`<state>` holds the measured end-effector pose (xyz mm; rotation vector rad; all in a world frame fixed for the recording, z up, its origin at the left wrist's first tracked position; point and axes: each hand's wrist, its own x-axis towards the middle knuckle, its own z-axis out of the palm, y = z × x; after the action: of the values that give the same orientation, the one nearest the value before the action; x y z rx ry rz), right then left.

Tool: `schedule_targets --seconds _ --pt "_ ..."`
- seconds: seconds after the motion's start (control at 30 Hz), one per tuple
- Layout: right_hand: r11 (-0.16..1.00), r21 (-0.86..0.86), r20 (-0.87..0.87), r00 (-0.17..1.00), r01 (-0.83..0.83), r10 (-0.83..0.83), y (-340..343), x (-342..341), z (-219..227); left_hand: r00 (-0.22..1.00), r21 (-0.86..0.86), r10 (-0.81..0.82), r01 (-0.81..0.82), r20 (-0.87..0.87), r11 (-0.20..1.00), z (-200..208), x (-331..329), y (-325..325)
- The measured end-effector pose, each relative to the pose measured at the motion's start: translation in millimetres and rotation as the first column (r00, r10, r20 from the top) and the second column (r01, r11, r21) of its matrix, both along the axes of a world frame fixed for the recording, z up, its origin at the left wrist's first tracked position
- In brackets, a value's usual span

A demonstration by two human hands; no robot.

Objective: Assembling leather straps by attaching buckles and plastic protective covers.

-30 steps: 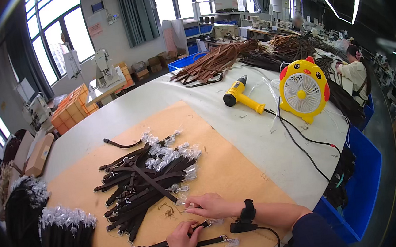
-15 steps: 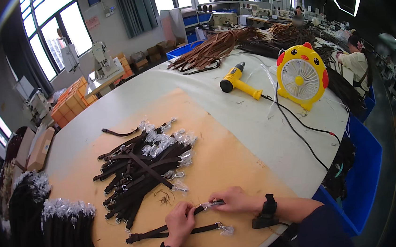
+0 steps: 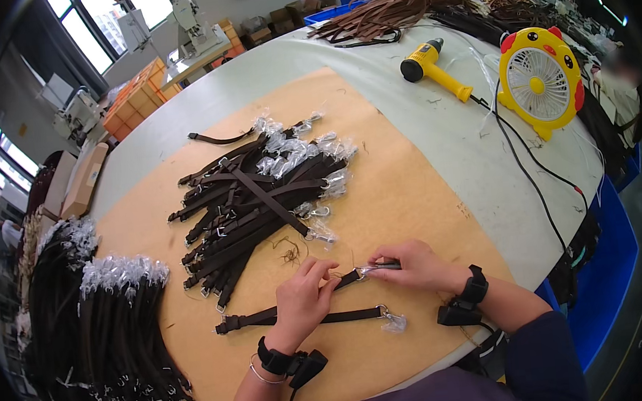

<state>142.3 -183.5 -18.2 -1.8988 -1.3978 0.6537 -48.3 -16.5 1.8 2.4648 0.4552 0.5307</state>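
A dark brown strap point(image 3: 349, 279) with a metal end runs under the fingers of my left hand point(image 3: 303, 300), which is closed on it; thumb and forefinger tips are drawn close together above it. My right hand point(image 3: 416, 266) grips small snips point(image 3: 386, 266), with a dark handle and silvery tip, right at the strap's metal end. The exact contact there is too small to tell. Nearer me, another stretch of dark strap point(image 3: 346, 316) ends in a metal clasp wrapped in clear plastic point(image 3: 395, 321). Loose thread bits point(image 3: 289, 250) lie beyond my left hand.
A pile of dark straps point(image 3: 241, 200) with plastic-wrapped clasps lies ahead; more bundled straps point(image 3: 126, 332) hang at the left edge. A yellow heat gun point(image 3: 436, 72), a yellow fan point(image 3: 538, 82) and black cables stand at far right, above a blue bin point(image 3: 605, 267).
The view has shifted, so the table sits higher and further right. My left thumb and forefinger have lifted off the strap's top. The right hand still holds the snips by its metal end.
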Motion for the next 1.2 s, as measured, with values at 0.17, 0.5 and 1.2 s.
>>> schedule_targets --seconds 0.17,0.5,1.2 --pt "0.972 0.220 -0.093 0.994 0.084 -0.064 -1.6 -1.9 -9.1 1.000 -0.031 -0.013 0.012 -0.012 0.999 -3.3 10.0 -14.1" --pt "0.988 0.157 0.059 0.998 0.011 -0.020 -0.2 0.1 -8.6 0.994 0.011 0.009 -0.008 -0.106 1.000 -5.8 8.2 -7.8" --pt "0.939 0.193 0.538 0.831 -0.284 0.140 11.2 -3.9 10.4 0.986 0.223 -0.164 0.157 0.011 0.962 -19.9 9.6 -2.3"
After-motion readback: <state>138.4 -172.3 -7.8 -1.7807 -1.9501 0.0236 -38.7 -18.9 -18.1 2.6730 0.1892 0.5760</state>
